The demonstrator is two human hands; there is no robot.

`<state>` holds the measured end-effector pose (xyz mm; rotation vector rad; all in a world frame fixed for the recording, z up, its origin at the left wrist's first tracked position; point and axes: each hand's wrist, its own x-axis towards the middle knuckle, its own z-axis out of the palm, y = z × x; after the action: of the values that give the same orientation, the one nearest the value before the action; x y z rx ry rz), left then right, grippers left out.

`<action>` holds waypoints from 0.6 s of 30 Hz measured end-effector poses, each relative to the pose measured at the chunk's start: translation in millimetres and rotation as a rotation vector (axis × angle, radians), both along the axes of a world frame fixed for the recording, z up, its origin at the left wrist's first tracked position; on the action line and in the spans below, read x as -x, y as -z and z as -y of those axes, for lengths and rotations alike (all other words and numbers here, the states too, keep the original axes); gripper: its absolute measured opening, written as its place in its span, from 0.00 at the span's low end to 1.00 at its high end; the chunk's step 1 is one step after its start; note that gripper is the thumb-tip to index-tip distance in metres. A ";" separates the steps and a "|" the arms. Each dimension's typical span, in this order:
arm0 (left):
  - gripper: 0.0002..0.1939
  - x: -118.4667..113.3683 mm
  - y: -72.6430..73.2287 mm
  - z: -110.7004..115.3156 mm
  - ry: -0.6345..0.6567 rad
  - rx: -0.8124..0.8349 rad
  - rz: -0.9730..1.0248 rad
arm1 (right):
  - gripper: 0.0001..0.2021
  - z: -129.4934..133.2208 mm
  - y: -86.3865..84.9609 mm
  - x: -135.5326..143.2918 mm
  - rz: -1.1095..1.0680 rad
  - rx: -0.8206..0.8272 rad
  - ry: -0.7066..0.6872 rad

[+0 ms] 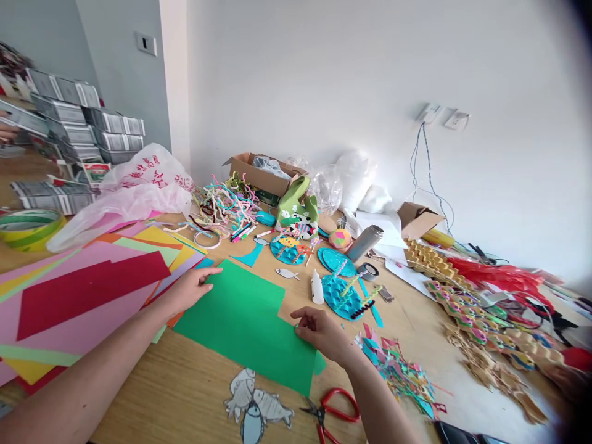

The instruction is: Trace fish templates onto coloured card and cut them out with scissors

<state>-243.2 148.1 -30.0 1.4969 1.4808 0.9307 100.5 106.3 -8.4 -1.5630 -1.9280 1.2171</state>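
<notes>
Left hand (190, 290) and right hand (325, 331), both half-open, are apparently positioning the green paper (247, 324). Shifting it is likely calling for light, even contact.

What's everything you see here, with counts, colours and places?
Green sheet: one, green, between hands
Paper pile: many, multicoloured, left
Animal cutouts: three, grey and blue, front
Scissors: one, red-handled, front
Paper scraps: many, multicoloured, right
Glue bottle: one, white, centre
Round crafts: three, mainly blue, centre
Flask: one, silver, centre right
Pipe cleaners: many, multicoloured, back left
Felt piece: one, green, back centre
Cardboard boxes: two, brown, by wall
Plastic bags: several, white, back
Large tape roll: one, yellow-green, far left
Banded stacks: many, grey, far left
Jumbled crafts: many, multicoloured, right
Other person's hand: one, far left
Left hand: one, bare, sheet's left corner
Right hand: one, bare, sheet's right edge
</notes>
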 end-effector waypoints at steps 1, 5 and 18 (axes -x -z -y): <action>0.26 -0.6 0.7 1.0 -0.003 -0.011 -0.025 | 0.17 -1.1 1.3 0.1 0.014 -0.002 0.009; 0.23 -3.2 -2.4 6.3 -0.017 -0.059 -0.022 | 0.16 -7.4 3.2 -1.6 0.026 0.000 0.043; 0.20 -7.5 23.5 8.8 0.086 -0.555 -0.809 | 0.16 -19.7 10.0 -3.3 0.145 -0.020 0.149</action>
<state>-235.8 139.4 -53.5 2.5312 1.7506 0.7411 103.8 126.0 -18.4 -1.7940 -1.8646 1.0462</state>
